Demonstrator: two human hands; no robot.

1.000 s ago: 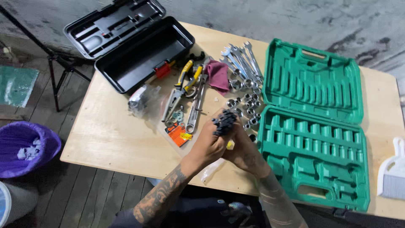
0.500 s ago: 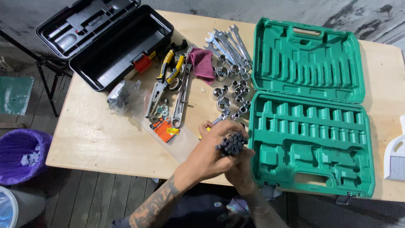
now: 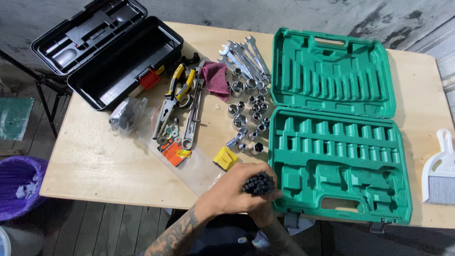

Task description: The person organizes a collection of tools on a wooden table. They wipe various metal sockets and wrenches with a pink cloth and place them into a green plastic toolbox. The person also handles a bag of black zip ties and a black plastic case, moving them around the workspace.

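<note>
Both hands, left hand [image 3: 232, 192] over right hand [image 3: 263, 213], clamp together on a bundle of black bits [image 3: 258, 184] at the table [image 3: 95, 161] edge beside the green case [image 3: 341, 175]; loosening could spill bits onto the floor.

Bare room lay on the pale wooden table [image 3: 95, 161] at the left. Shiny metal sockets [image 3: 246, 118] and the open green plastic case [image 3: 341, 156] blocked the middle and right.
</note>
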